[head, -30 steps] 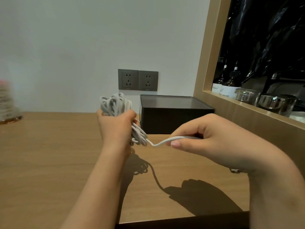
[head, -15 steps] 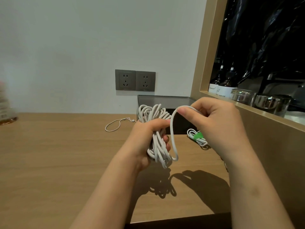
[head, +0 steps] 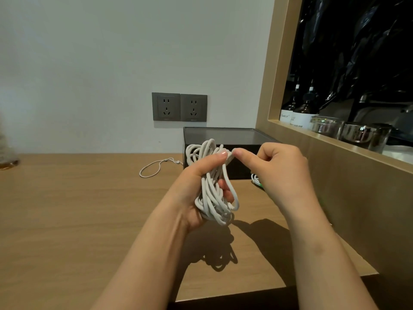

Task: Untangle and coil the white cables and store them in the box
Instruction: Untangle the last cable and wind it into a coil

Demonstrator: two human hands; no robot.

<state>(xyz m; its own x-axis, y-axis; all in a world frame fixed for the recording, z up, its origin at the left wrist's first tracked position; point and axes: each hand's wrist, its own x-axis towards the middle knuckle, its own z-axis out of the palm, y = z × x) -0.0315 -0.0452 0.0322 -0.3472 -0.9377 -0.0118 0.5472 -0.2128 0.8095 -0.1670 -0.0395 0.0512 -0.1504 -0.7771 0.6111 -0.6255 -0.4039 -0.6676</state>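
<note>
Box (head: 223,139) ahead (lid shut) blocks the tabletop (head: 67,209).

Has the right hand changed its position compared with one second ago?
Yes. The right hand rose: its fingertips, earlier below the black box, now overlap its front, meeting the white cable coil in the left hand.

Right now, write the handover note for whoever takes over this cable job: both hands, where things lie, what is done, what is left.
Left hand: grips the coiled white cable above the table.
Right hand: fingers curled, fingertips at the coil's top; whether they pinch a strand cannot be told.
Black box: at the wall, behind the hands.
Small bundle with a green tie: on the table before the box, partly hidden.
Thin white cord loop: on the table, left of the box.
Done: this cable is coiled.
Left: secure its end, then store everything in the box.
</note>
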